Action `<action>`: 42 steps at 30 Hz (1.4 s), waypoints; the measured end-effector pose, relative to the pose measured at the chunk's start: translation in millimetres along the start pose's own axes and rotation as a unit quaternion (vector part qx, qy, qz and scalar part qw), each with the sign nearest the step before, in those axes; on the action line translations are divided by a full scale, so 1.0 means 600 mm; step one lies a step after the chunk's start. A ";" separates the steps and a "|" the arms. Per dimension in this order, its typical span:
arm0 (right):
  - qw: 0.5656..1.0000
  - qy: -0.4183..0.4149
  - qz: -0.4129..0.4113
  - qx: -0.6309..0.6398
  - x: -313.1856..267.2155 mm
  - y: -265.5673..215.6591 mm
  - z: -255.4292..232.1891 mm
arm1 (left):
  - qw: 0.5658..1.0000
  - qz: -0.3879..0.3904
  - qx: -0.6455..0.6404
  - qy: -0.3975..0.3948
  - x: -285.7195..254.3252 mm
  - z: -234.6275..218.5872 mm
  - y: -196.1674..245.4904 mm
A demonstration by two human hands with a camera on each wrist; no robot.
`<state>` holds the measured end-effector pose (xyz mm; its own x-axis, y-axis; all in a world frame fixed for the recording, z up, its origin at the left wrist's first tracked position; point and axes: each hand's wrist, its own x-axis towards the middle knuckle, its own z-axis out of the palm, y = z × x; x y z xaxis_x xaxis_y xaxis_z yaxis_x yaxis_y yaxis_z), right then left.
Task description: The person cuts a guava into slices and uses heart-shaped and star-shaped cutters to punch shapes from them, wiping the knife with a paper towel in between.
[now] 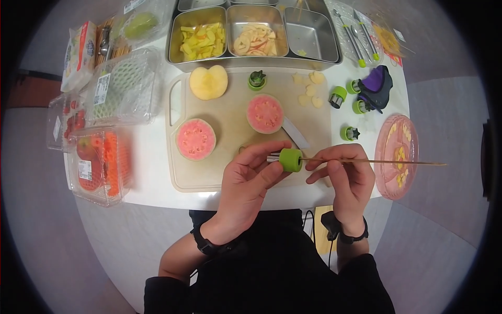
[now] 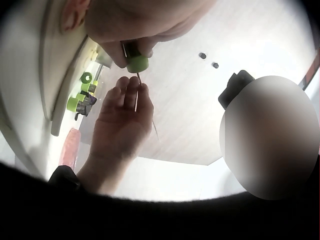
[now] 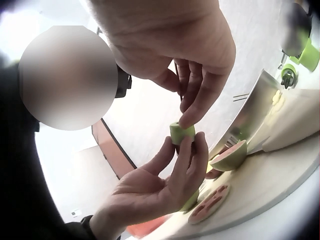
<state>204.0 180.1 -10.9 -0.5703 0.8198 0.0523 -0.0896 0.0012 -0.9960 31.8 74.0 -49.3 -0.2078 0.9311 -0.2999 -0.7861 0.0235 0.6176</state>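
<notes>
Over the front of the cutting board [image 1: 235,172], my left hand [image 1: 247,180] holds a green-rimmed metal cutter [image 1: 291,160] between thumb and fingers, its metal end toward the palm. My right hand [image 1: 347,175] pinches a thin wooden skewer [image 1: 397,161], whose near end meets the hole in the cutter's green end. In the right wrist view the green cutter [image 3: 182,134] sits between the left fingertips, with the right fingers just above. Whether anything is inside the cutter is hidden. Two pink guava pieces [image 1: 196,138] lie on the board behind the hands.
A knife [image 1: 296,133], a yellow fruit half [image 1: 208,82], another cutter [image 1: 257,80] and small cut shapes [image 1: 310,90] lie on the board. Metal trays [image 1: 256,62] stand behind. Packed fruit [image 1: 99,165] is at left; more cutters [image 1: 338,97] and a pink plate [image 1: 383,157] are at right.
</notes>
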 end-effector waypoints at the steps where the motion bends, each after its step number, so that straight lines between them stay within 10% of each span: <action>1: 1.000 0.000 -0.002 -0.007 0.000 0.002 0.000 | 1.000 0.002 0.001 -0.004 0.001 -0.001 -0.001; 42: 0.999 -0.032 -0.033 0.009 -0.008 0.025 0.006 | 1.000 0.000 0.004 -0.016 0.005 -0.014 -0.002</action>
<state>202.7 174.2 -25.7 -0.6134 0.7802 0.1226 -0.1423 0.0436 -0.9889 27.2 73.9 -57.4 -0.1894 0.9422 -0.2763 -0.7812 0.0259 0.6237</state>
